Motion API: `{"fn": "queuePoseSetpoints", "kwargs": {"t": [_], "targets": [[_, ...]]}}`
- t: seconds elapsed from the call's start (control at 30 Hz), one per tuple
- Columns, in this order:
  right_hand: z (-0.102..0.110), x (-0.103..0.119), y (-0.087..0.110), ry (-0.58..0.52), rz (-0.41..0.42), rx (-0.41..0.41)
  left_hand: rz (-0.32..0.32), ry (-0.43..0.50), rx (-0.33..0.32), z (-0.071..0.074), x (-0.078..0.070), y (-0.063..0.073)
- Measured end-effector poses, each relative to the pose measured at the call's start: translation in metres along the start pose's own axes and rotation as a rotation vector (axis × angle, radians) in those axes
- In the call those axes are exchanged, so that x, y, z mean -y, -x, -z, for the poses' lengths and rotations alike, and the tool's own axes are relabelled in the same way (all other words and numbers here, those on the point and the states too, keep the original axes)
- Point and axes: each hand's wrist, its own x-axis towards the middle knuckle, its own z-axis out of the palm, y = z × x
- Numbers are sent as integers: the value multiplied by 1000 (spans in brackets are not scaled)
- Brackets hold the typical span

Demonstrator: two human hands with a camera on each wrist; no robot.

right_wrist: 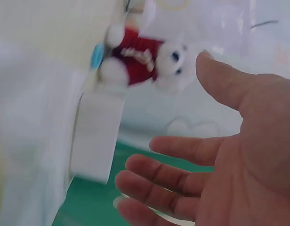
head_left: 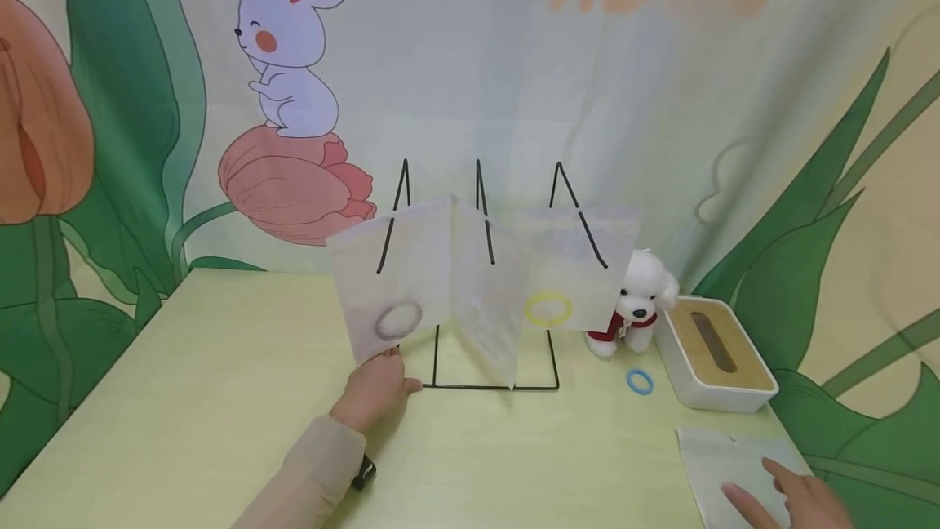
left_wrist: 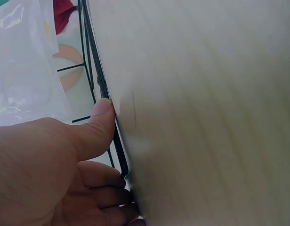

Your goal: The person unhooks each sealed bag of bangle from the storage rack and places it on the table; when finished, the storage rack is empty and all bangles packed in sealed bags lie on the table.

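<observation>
A black wire rack (head_left: 485, 387) stands mid-table. On its prongs hang pale translucent pouches: one at left (head_left: 392, 268) with a grey ring (head_left: 399, 320) showing, one angled in the middle (head_left: 490, 292), one at right (head_left: 580, 255) with a yellow ring (head_left: 548, 309). My left hand (head_left: 376, 390) grips the rack's lower front left corner. In the left wrist view its thumb (left_wrist: 101, 115) lies on the black bar, fingers curled at the corner. My right hand (head_left: 800, 500) holds nothing, fingers spread, above another pale pouch (head_left: 723, 464) lying at the table's right.
To the rack's right sits a white plush dog (head_left: 640, 292) in red. A blue ring (head_left: 640, 382) lies in front of it. Beside them is a white tissue box (head_left: 708, 382) with a wooden lid. A printed curtain (head_left: 441, 64) closes off the back.
</observation>
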Motion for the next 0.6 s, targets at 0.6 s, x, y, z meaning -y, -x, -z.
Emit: {"fn": "queuePoseSetpoints", "kwargs": {"t": [0.6], "targets": [[-11,101,-3,-278,291,-106,-8,-21,-6,0,-2,1]]}}
